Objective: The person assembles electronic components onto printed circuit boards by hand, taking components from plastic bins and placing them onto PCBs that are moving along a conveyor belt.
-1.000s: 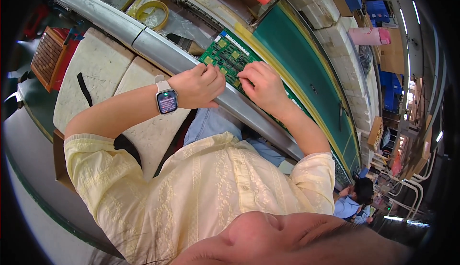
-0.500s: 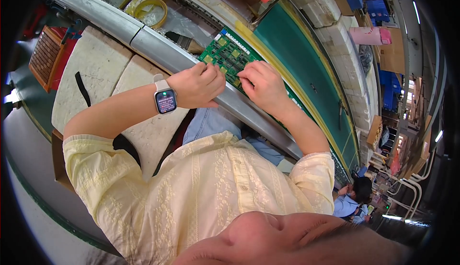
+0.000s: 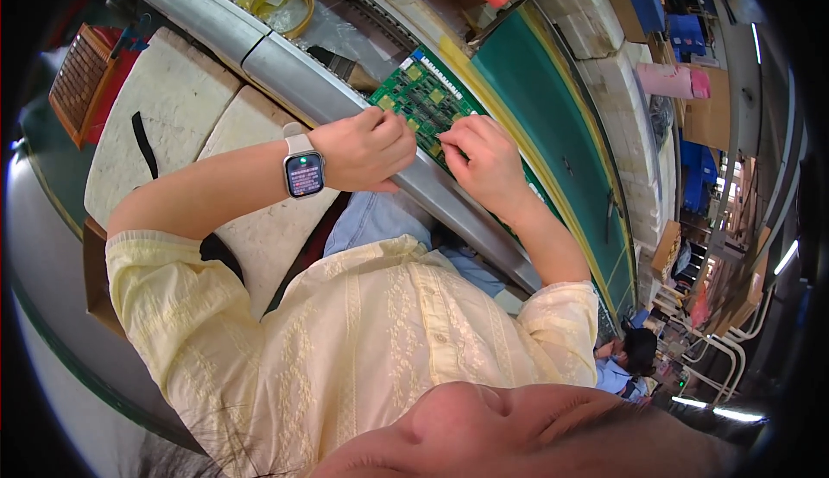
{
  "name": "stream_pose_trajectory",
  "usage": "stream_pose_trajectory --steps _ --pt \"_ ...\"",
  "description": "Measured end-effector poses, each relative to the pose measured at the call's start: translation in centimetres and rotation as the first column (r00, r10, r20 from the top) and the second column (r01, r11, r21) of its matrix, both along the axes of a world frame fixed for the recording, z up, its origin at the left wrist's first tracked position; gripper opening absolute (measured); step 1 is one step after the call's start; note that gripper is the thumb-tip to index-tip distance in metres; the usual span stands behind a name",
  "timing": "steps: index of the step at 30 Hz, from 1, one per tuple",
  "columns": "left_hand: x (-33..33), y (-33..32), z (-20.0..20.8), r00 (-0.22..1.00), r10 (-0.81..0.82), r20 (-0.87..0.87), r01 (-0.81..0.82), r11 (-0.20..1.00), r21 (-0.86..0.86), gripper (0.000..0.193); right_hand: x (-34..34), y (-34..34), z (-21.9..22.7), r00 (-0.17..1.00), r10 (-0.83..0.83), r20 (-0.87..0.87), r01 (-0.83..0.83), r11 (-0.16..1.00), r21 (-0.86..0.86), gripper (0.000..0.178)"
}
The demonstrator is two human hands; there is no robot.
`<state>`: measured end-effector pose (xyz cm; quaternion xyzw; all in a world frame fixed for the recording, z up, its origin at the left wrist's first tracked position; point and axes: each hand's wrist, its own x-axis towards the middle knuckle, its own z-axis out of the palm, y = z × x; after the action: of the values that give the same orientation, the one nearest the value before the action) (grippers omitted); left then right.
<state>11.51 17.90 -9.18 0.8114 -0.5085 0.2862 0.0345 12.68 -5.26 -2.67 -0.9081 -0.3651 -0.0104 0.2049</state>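
A green circuit board (image 3: 416,89), dense with small parts and a row of white connectors along its far edge, lies at a slant before me. My left hand (image 3: 370,148), with a watch (image 3: 304,174) on its wrist, is at the board's near left part. Its fingers are curled together; whatever they grip is hidden. Over the board's middle, my right hand (image 3: 485,157) has thumb and forefinger pinched close to the surface. Anything between those fingertips is too small to make out. Both hands partly cover the board.
A silver metal rail (image 3: 298,72) runs between me and the board. Left of the board lie a dark-bristled brush (image 3: 345,68) and a yellow tape ring (image 3: 308,13). Beyond it stretches a green belt (image 3: 553,107) edged in yellow. Another person (image 3: 635,353) sits far right.
The whole view has shifted slightly. Both hands stay over the board, still curled, with the right hand a little further right in the picture.
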Motion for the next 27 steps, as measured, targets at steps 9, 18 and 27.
stream_pose_trajectory --steps 9,18,27 --pt "0.2 -0.1 -0.6 1.000 -0.021 0.007 0.021 0.999 -0.044 0.063 0.5 -0.5 -0.1 0.998 0.039 -0.047 -0.036 0.998 0.057 0.013" --pt "0.2 -0.1 -0.8 1.000 -0.025 0.011 0.026 0.998 -0.051 0.061 1.3 -0.3 0.6 0.995 0.064 -0.072 -0.063 0.998 0.010 0.012" --pt "0.3 -0.2 -1.0 0.999 -0.033 0.030 0.035 0.997 -0.072 0.061 1.6 0.0 1.1 0.975 -0.018 -0.221 0.018 1.000 -0.001 0.008"
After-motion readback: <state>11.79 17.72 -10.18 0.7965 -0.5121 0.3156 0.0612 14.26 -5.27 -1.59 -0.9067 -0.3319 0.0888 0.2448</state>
